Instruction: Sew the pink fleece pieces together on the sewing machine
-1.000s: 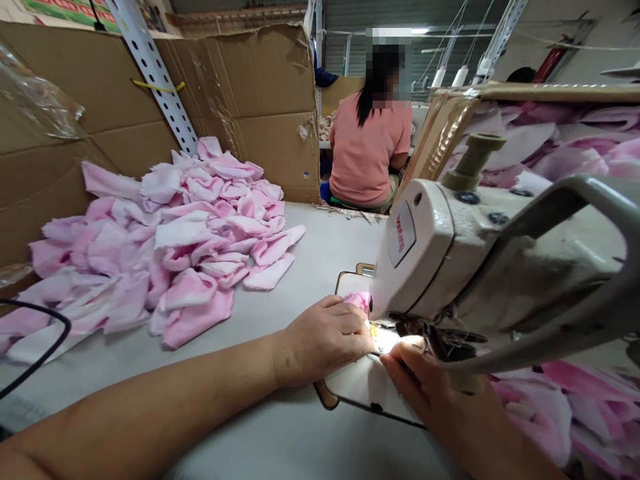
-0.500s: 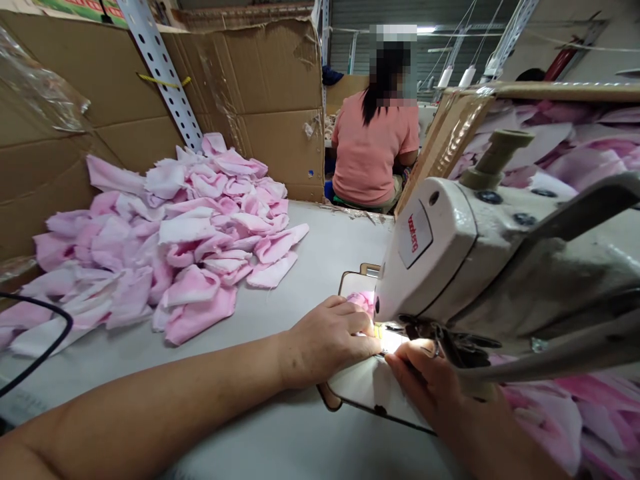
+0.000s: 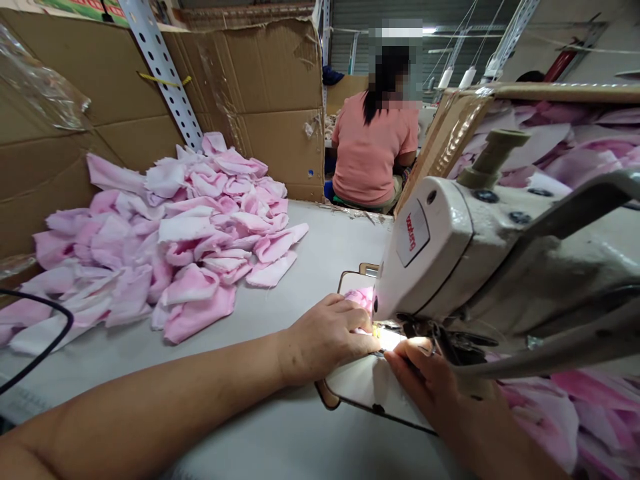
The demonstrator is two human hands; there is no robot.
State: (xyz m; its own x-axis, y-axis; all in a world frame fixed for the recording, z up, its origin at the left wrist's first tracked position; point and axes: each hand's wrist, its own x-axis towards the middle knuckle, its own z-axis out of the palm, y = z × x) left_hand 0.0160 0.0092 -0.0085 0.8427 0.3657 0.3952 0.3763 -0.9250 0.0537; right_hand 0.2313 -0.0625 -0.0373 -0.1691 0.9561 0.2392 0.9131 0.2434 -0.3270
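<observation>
Under the head of a white sewing machine (image 3: 435, 247) lies a small pink fabric piece (image 3: 361, 298), brightly lit by the machine's lamp. My left hand (image 3: 325, 341) is closed on it from the left, fingers curled and thumb pointing to the needle area. From the right, my right hand (image 3: 433, 377) pinches the near edge of the cloth, thumb and forefinger together close to the left thumb. Glare and the fingers hide most of the piece, and the needle itself is hard to make out.
A heap of pink and white fabric pieces (image 3: 200, 227) lies on the table's left, against cardboard walls (image 3: 270, 100). More pink cloth (image 3: 545, 413) is at the lower right, beyond the machine. A co-worker in a pink shirt (image 3: 375, 150) sits ahead. A black cable (image 3: 55, 307) curves at left.
Both hands hold nearly the same place and grip. Only a very slight shift of the view shows around the machine.
</observation>
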